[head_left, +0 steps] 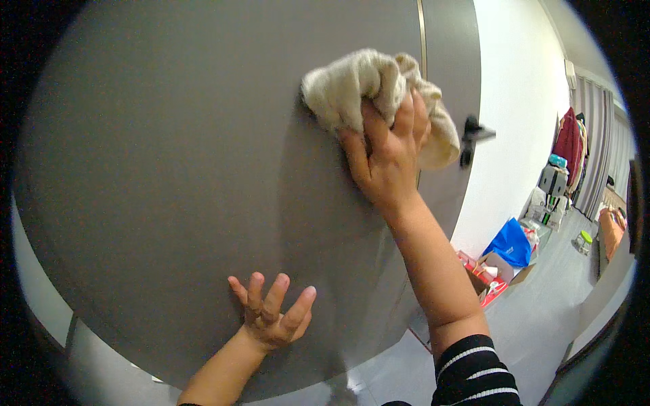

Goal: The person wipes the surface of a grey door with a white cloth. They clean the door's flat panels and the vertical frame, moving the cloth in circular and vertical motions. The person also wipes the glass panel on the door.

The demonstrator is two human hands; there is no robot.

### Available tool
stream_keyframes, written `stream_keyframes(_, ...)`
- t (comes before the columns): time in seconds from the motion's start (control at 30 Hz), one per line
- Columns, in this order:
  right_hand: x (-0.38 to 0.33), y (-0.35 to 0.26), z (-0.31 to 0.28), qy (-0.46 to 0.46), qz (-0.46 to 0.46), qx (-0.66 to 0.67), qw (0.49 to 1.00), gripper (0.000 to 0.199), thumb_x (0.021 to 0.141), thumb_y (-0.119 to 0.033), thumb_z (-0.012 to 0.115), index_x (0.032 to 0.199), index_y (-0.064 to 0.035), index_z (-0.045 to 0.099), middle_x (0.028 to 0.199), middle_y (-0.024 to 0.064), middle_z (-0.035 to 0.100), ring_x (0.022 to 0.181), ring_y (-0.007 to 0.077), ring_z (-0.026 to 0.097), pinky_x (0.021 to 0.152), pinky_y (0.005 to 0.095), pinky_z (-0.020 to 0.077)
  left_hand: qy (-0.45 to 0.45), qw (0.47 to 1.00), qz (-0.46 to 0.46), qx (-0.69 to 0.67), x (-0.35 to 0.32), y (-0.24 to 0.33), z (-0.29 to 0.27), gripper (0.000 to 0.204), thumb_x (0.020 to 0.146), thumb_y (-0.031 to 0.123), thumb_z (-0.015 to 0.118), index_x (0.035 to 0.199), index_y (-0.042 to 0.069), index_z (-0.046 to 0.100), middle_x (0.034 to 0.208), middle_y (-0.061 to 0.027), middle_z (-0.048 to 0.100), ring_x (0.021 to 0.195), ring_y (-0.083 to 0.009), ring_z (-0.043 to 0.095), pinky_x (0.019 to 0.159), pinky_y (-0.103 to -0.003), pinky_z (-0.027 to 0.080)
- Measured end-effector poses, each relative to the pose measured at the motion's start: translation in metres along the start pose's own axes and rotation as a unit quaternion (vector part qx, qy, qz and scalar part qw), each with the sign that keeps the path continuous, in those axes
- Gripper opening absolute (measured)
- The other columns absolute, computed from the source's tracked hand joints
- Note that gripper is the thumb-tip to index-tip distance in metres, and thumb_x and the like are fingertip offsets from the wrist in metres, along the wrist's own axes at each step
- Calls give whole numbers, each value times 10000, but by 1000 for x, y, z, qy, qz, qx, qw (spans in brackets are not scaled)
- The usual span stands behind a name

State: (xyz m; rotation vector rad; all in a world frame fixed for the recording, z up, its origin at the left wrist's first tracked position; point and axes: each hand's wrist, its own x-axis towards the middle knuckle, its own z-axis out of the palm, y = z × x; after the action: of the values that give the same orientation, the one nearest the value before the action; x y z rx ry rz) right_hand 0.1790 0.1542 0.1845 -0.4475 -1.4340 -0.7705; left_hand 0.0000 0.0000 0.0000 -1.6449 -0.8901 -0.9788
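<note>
Cloth is what the eye is catching first: a crumpled, cream-coloured terry cloth (369, 91) is being pressed flat against the wide, matt grey door panel (169, 149), high up and close to the door's right-hand edge. The right hand (387, 159) is gripping it from below, fingers curled into the folds and thumb splayed to the left, so the bulk of the cloth is lying above and slightly to the left of the palm, with a loose lobe hanging off to the right. That lobe is reaching almost to the thin brass-coloured vertical strip (422, 40) and is sitting near the black lever door handle (474, 135), though not touching it.

The left hand (274, 314) is holding nothing; it is resting open, fingers fanned upward, on the lower part of the same panel, well apart from the cloth and directly below-left of it. The right hand is plainly the nearer one.

Off to the right, boxes and a blue bag (511, 243) are standing on the floor.
</note>
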Motion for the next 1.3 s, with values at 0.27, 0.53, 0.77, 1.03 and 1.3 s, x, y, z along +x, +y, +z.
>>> stream_keyframes(0.27, 284, 1, 29, 23, -11, -2, 1000, 374, 841, -387, 643, 1179, -228, 649, 1428, 147, 352, 1317, 425, 275, 1006, 662, 198, 21, 999, 24, 5, 240, -122, -67, 465, 791, 291, 671, 1221, 168, 542, 1430, -239, 367, 1354, -493, 266, 1107, -654, 77)
stream_keyframes(0.53, 474, 22, 64, 35, 19, 7, 999, 361, 831, -372, 642, 1161, -226, 662, 1427, 119, 371, 1340, 411, 269, 1014, 657, 202, -66, 985, -54, 149, 420, -211, -129, 675, 770, 325, 698, 1351, 76, 464, 1459, -243, 351, 1373, -448, 274, 1123, -601, 121)
stream_keyframes(0.77, 442, -12, 56, -102, -107, 25, 989, 418, 747, -349, 680, 1147, -236, 638, 1395, 185, 403, 1327, 460, 309, 978, 678, 220, -57, 967, -162, 189, 516, -286, -186, 840, 778, 358, 714, 1450, 55, 311, 1525, -239, 225, 1414, -437, 177, 1116, -614, 113)
stream_keyframes(1.03, 441, -8, 71, -65, -182, 31, 981, 465, 716, -325, 659, 1173, -244, 629, 1420, 133, 409, 1347, 432, 312, 1051, 684, 184, -144, 952, -111, 246, 490, -319, -204, 942, 825, 567, 584, 1532, 138, 132, 1584, -186, 74, 1452, -411, 61, 1099, -653, 29)
stream_keyframes(1.3, 611, 20, 93, -54, 35, -48, 997, 458, 860, -437, 597, 1270, -232, 591, 1460, 163, 320, 1396, 419, 187, 1046, 675, 174, -116, 960, -96, 237, 495, -309, -184, 959, 829, 607, 553, 1529, 115, 120, 1588, -179, 57, 1459, -388, 37, 1109, -632, -12)
